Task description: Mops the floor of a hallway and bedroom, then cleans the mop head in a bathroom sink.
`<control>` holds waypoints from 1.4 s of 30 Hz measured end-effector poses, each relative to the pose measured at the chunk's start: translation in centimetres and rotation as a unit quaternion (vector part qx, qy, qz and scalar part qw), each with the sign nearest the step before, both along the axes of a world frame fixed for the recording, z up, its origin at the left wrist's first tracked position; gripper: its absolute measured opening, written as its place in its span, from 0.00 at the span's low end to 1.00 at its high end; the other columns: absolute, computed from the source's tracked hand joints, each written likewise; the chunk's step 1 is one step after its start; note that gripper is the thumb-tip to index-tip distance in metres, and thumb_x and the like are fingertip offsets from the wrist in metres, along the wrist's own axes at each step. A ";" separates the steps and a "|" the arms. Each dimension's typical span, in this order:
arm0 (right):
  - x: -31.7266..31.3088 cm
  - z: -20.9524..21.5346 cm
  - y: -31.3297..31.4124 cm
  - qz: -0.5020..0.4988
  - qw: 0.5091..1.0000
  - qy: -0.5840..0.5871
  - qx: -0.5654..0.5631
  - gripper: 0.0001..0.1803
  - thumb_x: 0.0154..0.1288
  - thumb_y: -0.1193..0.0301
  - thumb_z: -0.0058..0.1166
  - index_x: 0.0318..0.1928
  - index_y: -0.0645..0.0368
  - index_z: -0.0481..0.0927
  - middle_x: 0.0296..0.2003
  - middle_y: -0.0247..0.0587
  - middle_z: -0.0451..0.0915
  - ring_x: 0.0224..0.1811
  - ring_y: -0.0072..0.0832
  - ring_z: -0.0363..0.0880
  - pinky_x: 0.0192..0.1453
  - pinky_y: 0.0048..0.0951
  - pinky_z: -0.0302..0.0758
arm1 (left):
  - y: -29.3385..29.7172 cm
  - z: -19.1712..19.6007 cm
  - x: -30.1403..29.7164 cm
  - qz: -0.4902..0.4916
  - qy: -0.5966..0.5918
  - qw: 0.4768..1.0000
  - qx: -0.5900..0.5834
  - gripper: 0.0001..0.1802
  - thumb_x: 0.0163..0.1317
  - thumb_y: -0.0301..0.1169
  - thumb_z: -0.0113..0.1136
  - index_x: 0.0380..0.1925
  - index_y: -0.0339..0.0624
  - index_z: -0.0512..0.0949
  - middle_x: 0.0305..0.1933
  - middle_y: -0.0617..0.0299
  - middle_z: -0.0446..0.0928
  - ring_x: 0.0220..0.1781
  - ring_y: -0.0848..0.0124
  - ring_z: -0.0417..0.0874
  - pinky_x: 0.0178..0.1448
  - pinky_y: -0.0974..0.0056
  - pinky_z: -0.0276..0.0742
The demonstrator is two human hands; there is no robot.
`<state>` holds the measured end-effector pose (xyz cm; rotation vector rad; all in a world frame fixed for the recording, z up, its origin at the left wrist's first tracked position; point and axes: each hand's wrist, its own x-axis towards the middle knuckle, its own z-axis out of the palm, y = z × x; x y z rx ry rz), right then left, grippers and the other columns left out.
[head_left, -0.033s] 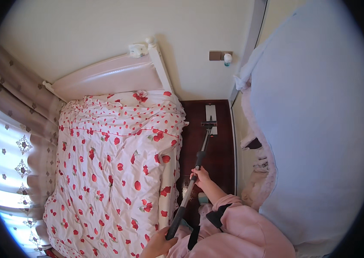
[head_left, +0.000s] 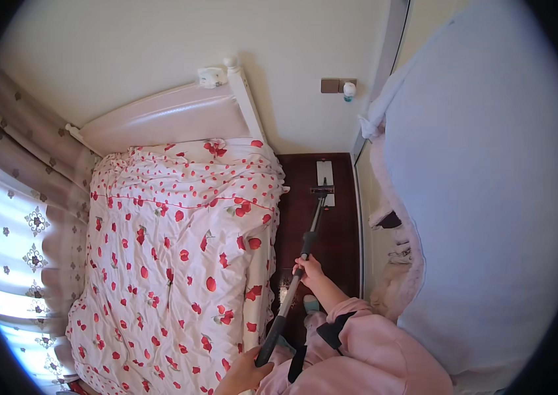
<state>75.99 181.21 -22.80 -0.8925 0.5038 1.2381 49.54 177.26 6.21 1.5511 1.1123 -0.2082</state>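
A flat mop (head_left: 290, 293) with a grey pole and dark grips slants from the lower middle toward the far wall. Its long white head (head_left: 324, 174) lies flat on the dark red-brown floor (head_left: 339, 230), in the strip beside the bed. My left hand (head_left: 243, 374) is closed round the dark grip at the pole's near end. Farther up, my right hand (head_left: 308, 270) wraps the pole just below its dark collar. Both forearms reach in from the lower edge, the right one in a pink sleeve.
Left of the floor strip stands a bed (head_left: 180, 250) with a red-petal cover and a pale headboard (head_left: 167, 120). Light blue cloth (head_left: 483, 184) hangs along the right. A wall socket (head_left: 330, 85) holds a small plugged-in device (head_left: 349, 91). Patterned curtains (head_left: 35, 151) hang far left.
The mop head has shifted very slightly to the right on the floor. Both hands keep their grip on the pole.
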 end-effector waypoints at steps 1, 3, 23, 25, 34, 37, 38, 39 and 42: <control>0.2 -0.1 -0.2 -0.008 1.000 0.004 -0.010 0.08 0.64 0.80 0.48 0.37 0.53 0.65 0.30 0.40 0.71 0.25 0.31 0.72 0.27 0.40 0.76 | 0.0 0.0 0.4 -0.023 -0.014 0.999 0.038 0.19 0.54 0.33 0.59 0.45 0.37 0.74 0.19 0.62 0.71 0.16 0.73 0.72 0.23 0.64 0.70; 0.7 -0.2 -0.5 -0.016 1.000 0.004 -0.020 0.08 0.64 0.80 0.47 0.37 0.53 0.65 0.30 0.39 0.71 0.25 0.31 0.72 0.27 0.40 0.76 | 0.1 0.6 1.1 -0.046 -0.029 0.996 0.076 0.20 0.53 0.33 0.61 0.47 0.39 0.75 0.20 0.61 0.73 0.18 0.71 0.75 0.27 0.62 0.72; 4.0 -0.7 0.1 -0.008 1.000 0.005 -0.021 0.09 0.63 0.81 0.49 0.37 0.53 0.66 0.30 0.40 0.71 0.30 0.33 0.74 0.38 0.44 0.80 | 3.7 2.1 4.8 -0.164 0.184 0.962 0.119 0.26 0.52 0.38 0.61 0.51 0.42 0.73 0.21 0.55 0.77 0.19 0.62 0.80 0.31 0.56 0.74; 3.7 -0.6 0.6 -0.004 0.999 0.000 -0.038 0.08 0.62 0.81 0.50 0.35 0.54 0.67 0.29 0.40 0.71 0.30 0.34 0.74 0.40 0.46 0.81 | 3.0 2.7 5.4 -0.225 0.230 0.899 0.297 0.25 0.52 0.37 0.61 0.52 0.49 0.73 0.27 0.52 0.80 0.25 0.54 0.82 0.39 0.48 0.72; 5.2 -2.1 -0.1 0.013 0.999 -0.022 0.023 0.06 0.64 0.80 0.49 0.35 0.58 0.66 0.28 0.43 0.73 0.30 0.34 0.77 0.43 0.46 0.81 | 1.6 2.1 5.4 -0.362 0.145 0.757 0.525 0.27 0.54 0.27 0.52 0.58 0.43 0.70 0.20 0.57 0.76 0.20 0.64 0.79 0.30 0.60 0.73; 4.9 -0.8 0.3 0.012 0.999 -0.039 -0.007 0.06 0.64 0.80 0.48 0.37 0.58 0.66 0.28 0.43 0.72 0.30 0.34 0.77 0.43 0.46 0.82 | 2.5 0.8 4.5 -0.337 0.093 0.737 0.579 0.22 0.52 0.30 0.57 0.51 0.46 0.75 0.18 0.59 0.76 0.13 0.65 0.74 0.21 0.60 0.69; 4.7 -0.7 0.4 0.009 0.999 -0.039 -0.004 0.06 0.64 0.80 0.48 0.37 0.58 0.66 0.28 0.43 0.72 0.30 0.34 0.77 0.43 0.46 0.82 | 2.6 0.6 4.5 -0.338 0.093 0.734 0.581 0.22 0.52 0.30 0.57 0.51 0.46 0.75 0.18 0.59 0.76 0.13 0.65 0.74 0.21 0.60 0.69; 4.5 -0.5 0.5 0.000 0.999 -0.039 -0.015 0.06 0.64 0.80 0.48 0.37 0.59 0.66 0.28 0.43 0.72 0.30 0.34 0.77 0.43 0.46 0.82 | 2.6 0.4 4.4 -0.340 0.096 0.729 0.586 0.22 0.53 0.30 0.57 0.51 0.47 0.75 0.17 0.59 0.75 0.13 0.65 0.75 0.21 0.60 0.70; 4.5 -0.6 0.5 -0.013 0.999 -0.035 -0.015 0.09 0.63 0.81 0.49 0.39 0.59 0.64 0.29 0.43 0.71 0.30 0.34 0.77 0.42 0.47 0.82 | 2.6 0.8 4.4 -0.341 0.102 0.720 0.596 0.22 0.53 0.30 0.56 0.51 0.49 0.76 0.15 0.60 0.75 0.14 0.64 0.76 0.22 0.60 0.71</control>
